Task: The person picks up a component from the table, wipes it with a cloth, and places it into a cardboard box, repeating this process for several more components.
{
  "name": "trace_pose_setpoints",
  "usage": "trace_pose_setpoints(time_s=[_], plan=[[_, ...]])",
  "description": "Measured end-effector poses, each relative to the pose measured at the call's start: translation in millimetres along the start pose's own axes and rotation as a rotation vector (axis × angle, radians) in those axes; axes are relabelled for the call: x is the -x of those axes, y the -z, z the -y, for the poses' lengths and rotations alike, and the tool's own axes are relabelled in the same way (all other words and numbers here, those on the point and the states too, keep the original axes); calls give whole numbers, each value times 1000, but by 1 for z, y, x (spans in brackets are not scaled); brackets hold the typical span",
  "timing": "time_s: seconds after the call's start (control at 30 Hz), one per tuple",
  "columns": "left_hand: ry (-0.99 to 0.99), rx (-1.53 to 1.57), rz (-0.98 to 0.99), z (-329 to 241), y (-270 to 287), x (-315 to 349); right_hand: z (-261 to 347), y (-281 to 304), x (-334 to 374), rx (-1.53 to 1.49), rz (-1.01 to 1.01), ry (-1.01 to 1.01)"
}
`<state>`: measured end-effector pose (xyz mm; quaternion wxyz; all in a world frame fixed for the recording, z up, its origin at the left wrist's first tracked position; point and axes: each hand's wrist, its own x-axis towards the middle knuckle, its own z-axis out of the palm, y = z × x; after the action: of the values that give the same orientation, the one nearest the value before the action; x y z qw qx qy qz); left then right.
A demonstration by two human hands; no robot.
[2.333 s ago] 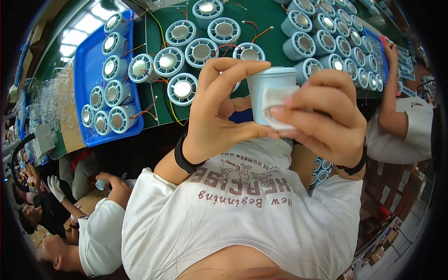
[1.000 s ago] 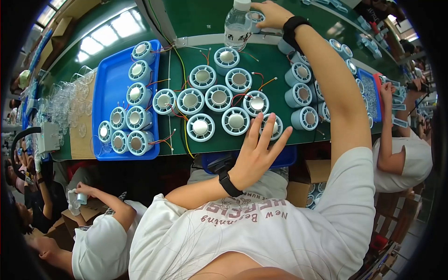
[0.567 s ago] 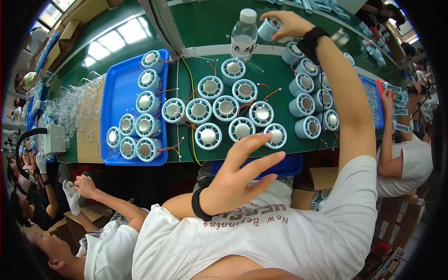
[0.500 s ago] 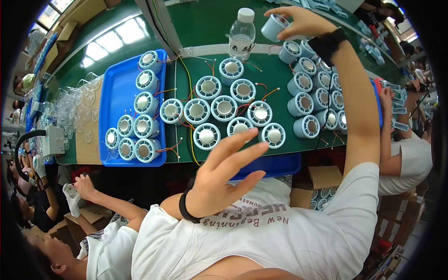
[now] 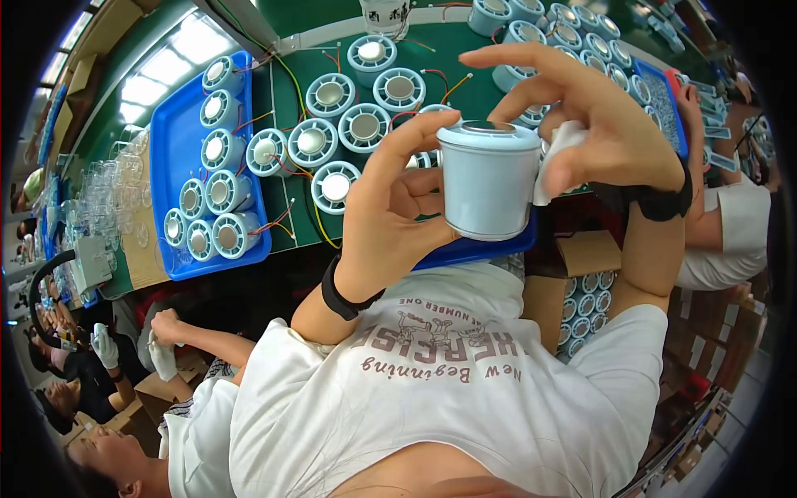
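In front of my chest, my left hand grips a light blue cup-shaped housing by its left side. The housing stands nearly upright, with a silvery disc just visible on top. On its right, my right hand pinches a crumpled white cloth or tissue against or close to the wall; contact is hard to make out. The right index finger stretches out above the rim. Behind my hands, several similar housings with silver discs and thin coloured wires lie on the green table.
A blue tray with more housings lies to the left, beside clear plastic cups. A clear bottle stands at the back. Below the table edge, a cardboard box holds similar parts. Co-workers' hands show at left and right.
My right hand has come back from the far right, and a housing is now in my left hand, which was empty with spread fingers. A white cloth or tissue shows in my right hand.
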<state>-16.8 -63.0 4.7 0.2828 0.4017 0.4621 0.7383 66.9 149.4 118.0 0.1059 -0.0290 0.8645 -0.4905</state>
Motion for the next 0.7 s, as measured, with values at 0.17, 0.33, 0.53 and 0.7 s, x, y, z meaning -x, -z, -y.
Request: trace_pose_setpoints(time_s=[0.17,0.33,0.53,0.7], plan=[[-95,-10,-43,2,2,2,-34,9,20,422,-207,413],[-134,-42,-49,3,4,1,-3,-28,23,524,-418,358],[-210,-263,-65,0,8,8,-11,-48,13,480,-349,356],[-531,-411,-110,4,15,-1,-35,-50,1,391,-311,412]])
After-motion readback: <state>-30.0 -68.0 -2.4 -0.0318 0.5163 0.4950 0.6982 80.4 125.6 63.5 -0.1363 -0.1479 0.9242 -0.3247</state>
